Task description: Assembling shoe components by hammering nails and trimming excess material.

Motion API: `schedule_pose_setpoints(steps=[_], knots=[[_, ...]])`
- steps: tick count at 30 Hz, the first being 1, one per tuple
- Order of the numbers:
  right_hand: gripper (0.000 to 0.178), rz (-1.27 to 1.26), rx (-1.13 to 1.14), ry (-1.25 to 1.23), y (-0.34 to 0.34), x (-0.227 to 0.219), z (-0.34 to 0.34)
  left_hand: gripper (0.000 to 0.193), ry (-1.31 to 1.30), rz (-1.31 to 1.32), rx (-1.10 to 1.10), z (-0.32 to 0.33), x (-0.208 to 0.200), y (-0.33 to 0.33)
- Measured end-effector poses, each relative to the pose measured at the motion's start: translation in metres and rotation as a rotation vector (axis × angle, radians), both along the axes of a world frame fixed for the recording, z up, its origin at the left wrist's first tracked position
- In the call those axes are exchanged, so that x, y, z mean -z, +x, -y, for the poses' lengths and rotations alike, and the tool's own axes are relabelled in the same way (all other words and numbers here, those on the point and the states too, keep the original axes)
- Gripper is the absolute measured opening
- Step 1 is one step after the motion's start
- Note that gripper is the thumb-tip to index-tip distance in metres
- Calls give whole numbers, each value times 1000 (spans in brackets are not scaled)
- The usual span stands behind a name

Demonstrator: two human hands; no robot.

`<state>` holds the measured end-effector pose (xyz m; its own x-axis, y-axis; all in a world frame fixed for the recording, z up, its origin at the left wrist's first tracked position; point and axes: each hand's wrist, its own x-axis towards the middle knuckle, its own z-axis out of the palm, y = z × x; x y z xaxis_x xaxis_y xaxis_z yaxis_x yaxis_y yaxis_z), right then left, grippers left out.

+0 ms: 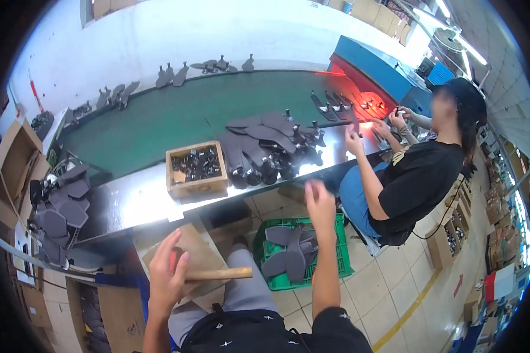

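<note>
My left hand (168, 272) is raised over my lap, thumb and fingers apart, with a small red thing (172, 260) showing between them. A wooden handle (222, 273) sticks out to the right just below the thumb; its other end is hidden behind the hand. My right hand (320, 203) is up near the bench's front edge, fingers curled together. Whatever they may hold is too blurred to make out. Ahead of my hands lies a pile of grey shoe insoles (259, 134) with glossy black heels (270, 170). Beside it stands a wooden box (199, 189) of small black parts (194, 163).
A green crate (345, 259) with grey insoles stands on the floor by my knees. Behind the metal bench runs a green conveyor belt (141, 129) toward a red-lit blue machine (374, 65). A co-worker (427, 170) sits close on the right. More insoles (62, 209) pile up left.
</note>
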<state>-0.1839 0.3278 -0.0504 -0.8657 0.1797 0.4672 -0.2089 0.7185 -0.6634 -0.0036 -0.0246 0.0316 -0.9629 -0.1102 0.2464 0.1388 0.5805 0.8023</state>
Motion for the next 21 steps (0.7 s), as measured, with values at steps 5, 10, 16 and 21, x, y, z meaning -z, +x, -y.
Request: schedule_pose_setpoints(steps=[5,10,16,21], knots=[[39,123,176,430,-177,-45,10,37,-58,-62,57,-6,-16,4],[21,-307,40,396,-196,-91,42,31,-127,-144,-76,13,-18,13],[22,-998,-686,797,-24,-219,132,49,-293,-360,-133,7,-57,-1],[36,-812,-1445,377,100,-218,188,77,554,-268,-76,10,-56,19]])
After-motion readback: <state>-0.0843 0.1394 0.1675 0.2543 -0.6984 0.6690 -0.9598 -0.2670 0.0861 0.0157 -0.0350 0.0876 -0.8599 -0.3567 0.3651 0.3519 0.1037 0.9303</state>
